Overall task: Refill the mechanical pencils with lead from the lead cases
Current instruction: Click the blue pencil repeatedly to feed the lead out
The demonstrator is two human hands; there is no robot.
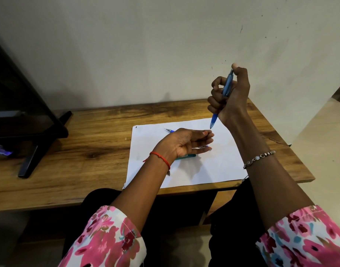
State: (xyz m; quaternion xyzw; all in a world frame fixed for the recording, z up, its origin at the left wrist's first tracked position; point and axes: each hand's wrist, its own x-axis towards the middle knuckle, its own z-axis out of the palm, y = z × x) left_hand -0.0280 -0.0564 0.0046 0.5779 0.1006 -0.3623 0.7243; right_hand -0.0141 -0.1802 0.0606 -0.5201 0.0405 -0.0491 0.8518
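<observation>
Blue pencil [226, 87] clenched tip-down in my right hand [230, 93], thumb on its cap; my left hand [186, 140] lay open, empty. Clicking to feed the lead seemed next.

A sheet [213, 166] lies at the table's [88, 151] right front edge, two pencils [170, 130] and a case [186, 156] on it, a stand [40, 132] far left.

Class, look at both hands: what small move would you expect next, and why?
Probably a thumb press on the top of the blue pencil. The right hand holds it upright in a fist, tip down, thumb on its top, just above the open left hand, which waits palm up over the white paper.
</observation>
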